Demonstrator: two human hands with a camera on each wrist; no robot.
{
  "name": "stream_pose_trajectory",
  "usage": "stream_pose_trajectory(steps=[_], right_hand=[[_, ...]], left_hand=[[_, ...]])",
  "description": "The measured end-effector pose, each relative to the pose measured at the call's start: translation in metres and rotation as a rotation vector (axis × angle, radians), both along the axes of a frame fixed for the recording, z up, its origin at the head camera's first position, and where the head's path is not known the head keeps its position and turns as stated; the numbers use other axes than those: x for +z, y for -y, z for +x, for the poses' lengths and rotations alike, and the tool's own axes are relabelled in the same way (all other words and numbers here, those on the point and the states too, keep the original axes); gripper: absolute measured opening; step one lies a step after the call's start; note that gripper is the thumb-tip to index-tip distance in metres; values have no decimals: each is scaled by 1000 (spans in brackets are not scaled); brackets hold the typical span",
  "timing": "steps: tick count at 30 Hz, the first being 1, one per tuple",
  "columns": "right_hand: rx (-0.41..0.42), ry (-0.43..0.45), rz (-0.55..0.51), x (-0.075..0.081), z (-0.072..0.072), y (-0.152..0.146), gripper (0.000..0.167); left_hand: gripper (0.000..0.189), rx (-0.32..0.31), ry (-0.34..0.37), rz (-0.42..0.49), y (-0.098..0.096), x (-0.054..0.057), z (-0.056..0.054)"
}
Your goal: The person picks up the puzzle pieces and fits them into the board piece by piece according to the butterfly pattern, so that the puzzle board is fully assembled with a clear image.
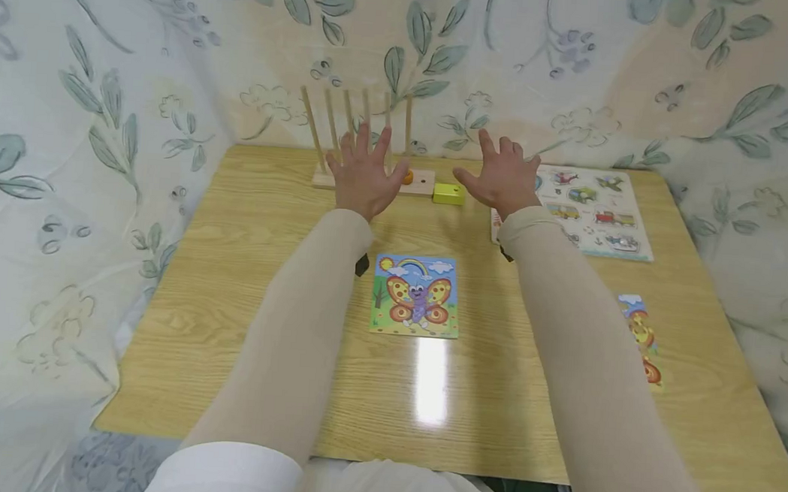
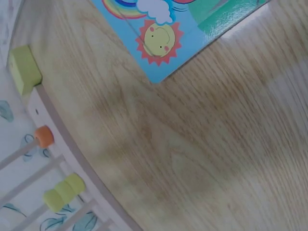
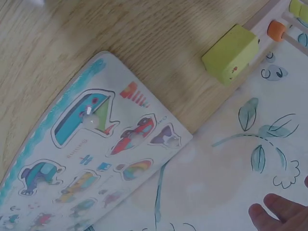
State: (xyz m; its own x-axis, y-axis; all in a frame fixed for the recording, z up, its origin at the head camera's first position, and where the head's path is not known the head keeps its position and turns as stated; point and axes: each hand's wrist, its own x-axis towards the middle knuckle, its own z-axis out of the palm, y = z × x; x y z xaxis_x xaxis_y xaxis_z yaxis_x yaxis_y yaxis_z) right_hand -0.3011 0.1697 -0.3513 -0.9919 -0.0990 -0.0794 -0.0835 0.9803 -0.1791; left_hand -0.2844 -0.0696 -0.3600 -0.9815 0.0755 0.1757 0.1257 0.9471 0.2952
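Note:
Both arms reach forward over the table. My left hand (image 1: 364, 175), fingers spread, overlaps a wooden rack (image 1: 417, 182) of several upright rods in the head view. An orange bead (image 2: 44, 136) and yellow-green beads (image 2: 64, 192) sit on its rods. A yellow-green block (image 1: 448, 194) forms its right end. My right hand (image 1: 503, 174) is also spread, holding nothing, between that block and a vehicle picture puzzle board (image 1: 616, 214). Only a few of its fingertips (image 3: 276, 216) enter the right wrist view. A square butterfly puzzle (image 1: 416, 296) lies between my forearms.
Another picture puzzle (image 1: 642, 340) lies at the right, partly hidden by my right sleeve (image 1: 584, 348). Behind the wooden table (image 1: 250, 267) hangs a leaf-patterned cloth (image 1: 419, 59), close to the rack's rods. Cloth also hangs at both sides.

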Motion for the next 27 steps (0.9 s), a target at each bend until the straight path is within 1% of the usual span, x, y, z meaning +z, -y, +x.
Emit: stream_pose_trajectory(steps=[3, 5, 7, 9, 11, 12, 13, 15, 17, 19, 20, 22, 24, 25, 27], right_hand=[[6, 29, -15, -1, 0, 1, 88], [15, 52, -28, 0, 1, 3, 89], [25, 71, -36, 1, 3, 4, 89], [46, 63, -44, 4, 9, 4, 88], [81, 56, -48, 9, 19, 1, 84], [104, 55, -52, 12, 27, -2, 81], [126, 56, -57, 13, 34, -8, 76], [170, 68, -72, 15, 52, -23, 67], [205, 93, -75, 13, 71, -41, 58], [226, 127, -81, 8, 90, -62, 52], [233, 145, -83, 5, 99, -73, 50], [249, 173, -83, -4, 114, -94, 46], [255, 181, -95, -15, 124, -114, 41], [255, 179, -99, -20, 128, -123, 40], [245, 177, -114, -31, 132, -139, 36]], left_hand=[[65, -14, -13, 11, 0, -2, 0], [64, -38, -34, 11, 0, -3, 1], [62, -69, -70, 2, 0, -5, 0], [60, -103, -89, -2, 1, -7, 1], [56, -134, -89, 4, 5, -8, 3], [54, -149, -73, 6, 10, -10, 6], [53, -161, -37, -3, 14, -13, 8], [53, -184, 61, 3, 27, -20, 16], [56, -206, 170, 12, 42, -30, 28], [63, -250, 269, 19, 55, -43, 42], [68, -278, 308, 28, 60, -50, 50], [79, -352, 363, 35, 66, -64, 65], [91, -427, 384, 34, 67, -78, 78], [96, -453, 395, 45, 67, -84, 83], [105, -485, 411, 60, 66, -94, 90]])
